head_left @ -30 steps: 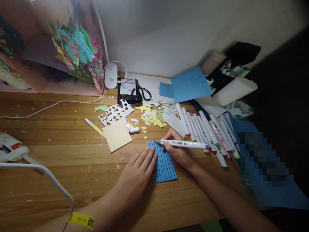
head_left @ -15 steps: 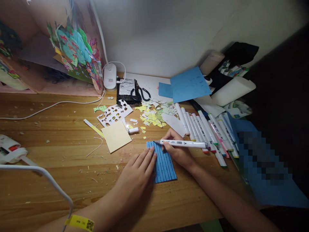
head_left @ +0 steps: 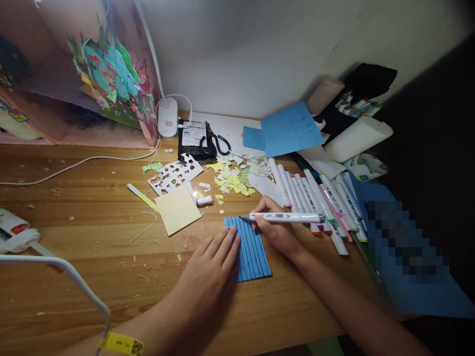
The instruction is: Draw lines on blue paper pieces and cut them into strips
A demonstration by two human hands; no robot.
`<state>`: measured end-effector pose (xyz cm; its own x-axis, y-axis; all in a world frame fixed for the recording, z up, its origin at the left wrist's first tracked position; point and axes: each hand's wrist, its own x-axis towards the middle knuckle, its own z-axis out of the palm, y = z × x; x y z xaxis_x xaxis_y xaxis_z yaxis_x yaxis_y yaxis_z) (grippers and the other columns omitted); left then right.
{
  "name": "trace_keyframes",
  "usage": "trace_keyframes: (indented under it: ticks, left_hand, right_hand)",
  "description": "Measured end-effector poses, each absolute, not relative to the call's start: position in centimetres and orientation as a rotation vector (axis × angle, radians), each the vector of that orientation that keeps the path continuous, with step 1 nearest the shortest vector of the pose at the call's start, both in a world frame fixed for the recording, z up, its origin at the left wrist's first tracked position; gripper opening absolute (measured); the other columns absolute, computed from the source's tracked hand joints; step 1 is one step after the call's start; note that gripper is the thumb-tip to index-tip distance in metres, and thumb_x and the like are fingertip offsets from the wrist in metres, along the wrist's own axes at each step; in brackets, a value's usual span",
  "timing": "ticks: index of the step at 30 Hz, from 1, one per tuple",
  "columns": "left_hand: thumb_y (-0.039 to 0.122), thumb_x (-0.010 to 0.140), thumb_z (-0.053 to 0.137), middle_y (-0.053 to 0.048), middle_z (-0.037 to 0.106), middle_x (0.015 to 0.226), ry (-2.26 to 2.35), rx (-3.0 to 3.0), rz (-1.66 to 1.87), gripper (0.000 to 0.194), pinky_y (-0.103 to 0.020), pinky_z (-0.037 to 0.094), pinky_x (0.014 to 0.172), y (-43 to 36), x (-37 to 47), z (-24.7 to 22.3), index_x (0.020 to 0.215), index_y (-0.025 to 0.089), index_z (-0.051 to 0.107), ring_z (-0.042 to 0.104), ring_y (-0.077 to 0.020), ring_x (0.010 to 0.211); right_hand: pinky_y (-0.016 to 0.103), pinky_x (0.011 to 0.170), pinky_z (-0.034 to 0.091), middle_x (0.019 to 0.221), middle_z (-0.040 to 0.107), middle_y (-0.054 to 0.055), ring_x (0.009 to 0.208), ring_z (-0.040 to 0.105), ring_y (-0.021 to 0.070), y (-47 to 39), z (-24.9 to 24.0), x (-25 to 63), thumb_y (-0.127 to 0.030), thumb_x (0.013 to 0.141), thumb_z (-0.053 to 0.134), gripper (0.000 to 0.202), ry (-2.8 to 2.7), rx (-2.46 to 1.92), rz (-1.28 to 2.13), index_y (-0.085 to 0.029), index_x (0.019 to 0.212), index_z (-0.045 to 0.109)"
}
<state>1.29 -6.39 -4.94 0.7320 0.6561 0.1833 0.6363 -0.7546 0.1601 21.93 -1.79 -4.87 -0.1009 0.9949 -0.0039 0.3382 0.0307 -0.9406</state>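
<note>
A small blue sheet of paper point(head_left: 254, 254) with dark lines running down its length lies on the wooden table. My left hand point(head_left: 215, 257) rests flat over its left side, fingers stretched out and pressing on it. In my right hand point(head_left: 276, 232) is a white marker point(head_left: 293, 217), pinched between thumb and fingers. It lies nearly level, its dark tip at the sheet's upper edge. A white marker cap point(head_left: 204, 200) lies up and to the left of the sheet, near a pale yellow pad of paper point(head_left: 178, 210).
Several markers point(head_left: 308, 198) are piled to the right. Scissors point(head_left: 215, 143), yellow paper scraps point(head_left: 233, 180) and a cut-out white sheet point(head_left: 174, 175) lie farther back. A blue folded sheet point(head_left: 293, 129) stands near the wall. A white cable point(head_left: 74, 274) curves at the lower left.
The marker and my right hand have moved slightly to the right along the sheet's upper edge. My left hand stays in place on the paper.
</note>
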Motion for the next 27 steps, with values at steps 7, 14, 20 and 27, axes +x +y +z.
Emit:
trace_keyframes:
  ticks: [7,14,20,27]
  left_hand:
    - [0.025,0.094,0.039,-0.014,0.041,0.142,1.068,2.82,0.328,0.045,-0.038,0.041,0.098,-6.42,1.27,-4.91,0.136,0.01,0.04,0.045,-0.0249,0.125]
    - [0.024,0.095,0.037,-0.015,0.043,0.14,1.059,2.832,0.349,0.042,-0.038,0.042,0.096,-6.3,1.32,-4.78,0.134,0.008,0.044,0.047,-0.026,0.124]
    - [0.026,0.096,0.036,-0.014,0.045,0.14,1.068,2.855,0.363,0.042,-0.037,0.041,0.097,-6.34,1.3,-4.97,0.133,0.009,0.045,0.046,-0.0246,0.124]
    - [0.024,0.096,0.034,-0.015,0.042,0.141,1.056,2.835,0.338,0.043,-0.038,0.041,0.097,-6.35,1.26,-4.78,0.135,0.009,0.043,0.045,-0.0251,0.125]
  right_hand:
    - [0.026,0.053,0.041,0.062,0.054,-0.002,0.057,0.052,0.0133,-1.73,-5.06,21.93,-0.029,0.084,0.054,0.015,-1.581,-1.389,1.076,-0.022,0.075,0.045]
    - [0.026,0.053,0.041,0.063,0.054,-0.002,0.057,0.053,0.0133,-1.73,-5.19,21.94,-0.028,0.084,0.053,0.013,-1.561,-1.372,1.103,-0.021,0.076,0.045]
    - [0.024,0.051,0.04,0.06,0.054,-0.003,0.054,0.05,0.0118,-1.83,-4.9,21.91,-0.028,0.083,0.053,0.014,-1.514,-1.373,1.113,-0.022,0.075,0.044]
    - [0.021,0.047,0.039,0.057,0.052,-0.005,0.05,0.049,0.0103,-1.72,-4.46,21.83,-0.03,0.08,0.054,0.017,-1.432,-1.432,1.107,-0.022,0.071,0.042]
